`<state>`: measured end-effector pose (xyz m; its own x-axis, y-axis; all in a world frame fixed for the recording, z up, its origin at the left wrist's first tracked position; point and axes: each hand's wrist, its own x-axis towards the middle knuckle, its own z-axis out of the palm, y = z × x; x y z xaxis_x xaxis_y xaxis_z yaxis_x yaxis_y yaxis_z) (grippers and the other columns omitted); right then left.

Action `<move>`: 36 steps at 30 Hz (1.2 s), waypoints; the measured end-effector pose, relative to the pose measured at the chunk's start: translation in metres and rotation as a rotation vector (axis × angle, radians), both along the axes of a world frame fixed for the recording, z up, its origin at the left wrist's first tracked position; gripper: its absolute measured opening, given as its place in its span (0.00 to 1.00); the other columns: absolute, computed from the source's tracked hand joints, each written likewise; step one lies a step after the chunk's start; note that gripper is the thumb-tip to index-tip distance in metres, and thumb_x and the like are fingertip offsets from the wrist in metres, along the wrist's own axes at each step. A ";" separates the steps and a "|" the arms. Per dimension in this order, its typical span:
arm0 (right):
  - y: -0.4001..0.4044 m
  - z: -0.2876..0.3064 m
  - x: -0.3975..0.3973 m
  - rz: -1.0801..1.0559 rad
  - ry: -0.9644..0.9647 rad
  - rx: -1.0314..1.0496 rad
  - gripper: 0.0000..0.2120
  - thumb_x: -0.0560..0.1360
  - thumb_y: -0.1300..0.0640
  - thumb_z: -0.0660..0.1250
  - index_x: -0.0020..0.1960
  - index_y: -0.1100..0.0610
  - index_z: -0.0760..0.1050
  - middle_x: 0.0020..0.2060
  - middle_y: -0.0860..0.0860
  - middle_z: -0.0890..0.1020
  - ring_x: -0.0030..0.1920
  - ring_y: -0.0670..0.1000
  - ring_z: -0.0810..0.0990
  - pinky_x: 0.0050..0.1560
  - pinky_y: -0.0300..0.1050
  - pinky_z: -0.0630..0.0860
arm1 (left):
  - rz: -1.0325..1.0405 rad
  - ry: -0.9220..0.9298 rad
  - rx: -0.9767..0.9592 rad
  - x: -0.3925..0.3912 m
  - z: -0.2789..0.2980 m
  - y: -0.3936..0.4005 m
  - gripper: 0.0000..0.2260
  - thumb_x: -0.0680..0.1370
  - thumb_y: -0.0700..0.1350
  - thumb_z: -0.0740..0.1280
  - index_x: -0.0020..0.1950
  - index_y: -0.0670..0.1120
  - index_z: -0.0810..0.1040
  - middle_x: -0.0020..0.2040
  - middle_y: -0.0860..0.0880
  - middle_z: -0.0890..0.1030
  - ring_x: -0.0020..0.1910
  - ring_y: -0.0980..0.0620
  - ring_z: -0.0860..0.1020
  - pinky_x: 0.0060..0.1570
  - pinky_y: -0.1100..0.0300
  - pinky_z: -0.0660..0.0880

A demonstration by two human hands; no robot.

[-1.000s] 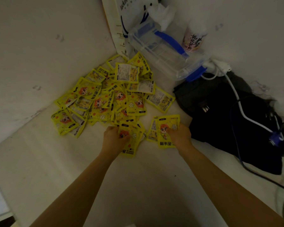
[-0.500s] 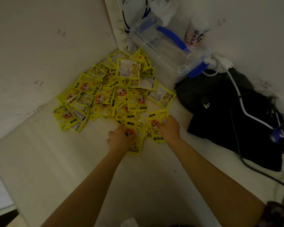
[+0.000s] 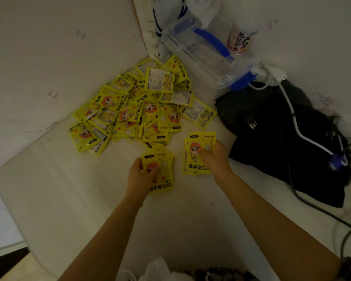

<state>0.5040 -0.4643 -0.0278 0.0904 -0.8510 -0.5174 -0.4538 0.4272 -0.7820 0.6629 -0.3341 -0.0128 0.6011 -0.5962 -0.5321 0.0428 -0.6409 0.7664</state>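
A loose pile of several yellow packets (image 3: 142,110) with a red cartoon figure lies on the white surface in the corner. My left hand (image 3: 139,177) grips a small stack of the same yellow packets (image 3: 162,179) just in front of the pile. My right hand (image 3: 215,159) holds a second small stack of packets (image 3: 197,153) to the right of the first, thumb on its face. Both stacks sit low over the surface, apart from the pile.
A clear plastic box with blue handle and latches (image 3: 203,51) stands at the back corner, a white paper bag (image 3: 150,27) behind it and a printed cup (image 3: 240,39) beside it. A black bag (image 3: 292,142) with white and black cables (image 3: 296,122) lies on the right.
Both hands reached into the near edge of the pile, then drew back toward me, each with a stack of packets. The right-hand stack has moved right, away from the left one.
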 end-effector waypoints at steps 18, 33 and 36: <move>0.129 0.037 -0.049 -0.045 0.104 -0.107 0.16 0.76 0.57 0.66 0.62 0.60 0.69 0.54 0.55 0.79 0.52 0.56 0.79 0.49 0.45 0.74 | 0.025 0.152 -0.124 -0.029 0.010 0.075 0.06 0.76 0.40 0.69 0.50 0.50 0.77 0.43 0.49 0.83 0.30 0.59 0.81 0.27 0.64 0.77; 0.307 0.050 -0.074 -0.452 0.219 -0.125 0.15 0.76 0.57 0.67 0.59 0.61 0.70 0.47 0.52 0.78 0.47 0.55 0.78 0.38 0.40 0.70 | -0.367 0.123 -0.083 -0.033 0.012 0.176 0.05 0.74 0.39 0.71 0.49 0.46 0.78 0.42 0.47 0.83 0.38 0.47 0.81 0.38 0.53 0.80; 0.340 0.052 -0.093 -0.559 0.197 -0.120 0.15 0.75 0.58 0.67 0.61 0.60 0.71 0.49 0.52 0.78 0.47 0.52 0.77 0.38 0.39 0.70 | -0.466 0.104 -0.088 -0.055 0.014 0.187 0.06 0.73 0.39 0.72 0.49 0.44 0.79 0.40 0.48 0.82 0.37 0.48 0.81 0.38 0.55 0.79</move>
<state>0.4110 -0.1240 0.0245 -0.4751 -0.7954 -0.3764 -0.3275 0.5568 -0.7633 0.6078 -0.1471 0.0015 0.2052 -0.8347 -0.5110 -0.1542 -0.5432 0.8253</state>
